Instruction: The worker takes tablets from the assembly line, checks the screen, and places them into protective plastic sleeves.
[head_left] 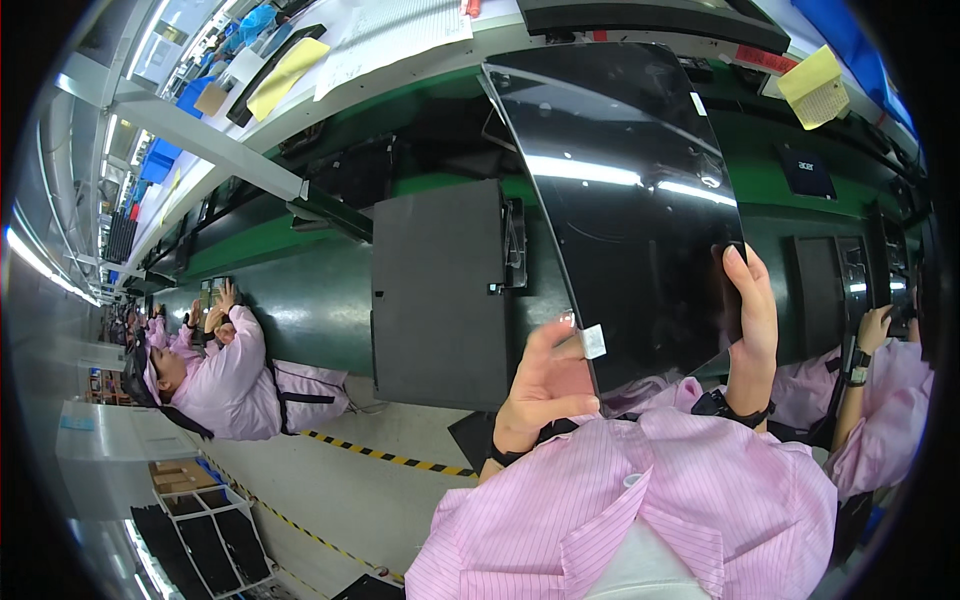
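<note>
A long green conveyor bench (300, 300) runs through a factory hall, with a grey floor edged by yellow-and-black hazard tape (385, 456) beside it. One large glossy black display panel (630, 200) is held up over the bench, reflecting two bright strips of ceiling light. One matte dark grey back cover (438, 295) lies flat on the bench just to the left of the panel. Two other workers in pink striped coats are in view: one on the left (225, 375) with hands raised at the bench, and one on the right (885, 400) wearing a wristwatch. One yellow sheet (815, 88) sits at the upper right, and another yellow sheet (287, 75) lies at the upper left among white papers.

The person's left hand (545, 385) is curled around the panel's lower left edge, thumb and fingers pinching close to a small white tab (593, 341) stuck there. The right hand (752, 320) grips the panel's right edge, fingers partly closed and thumb pressed on the front face. The panel is thus between both hands, tilted slightly.
</note>
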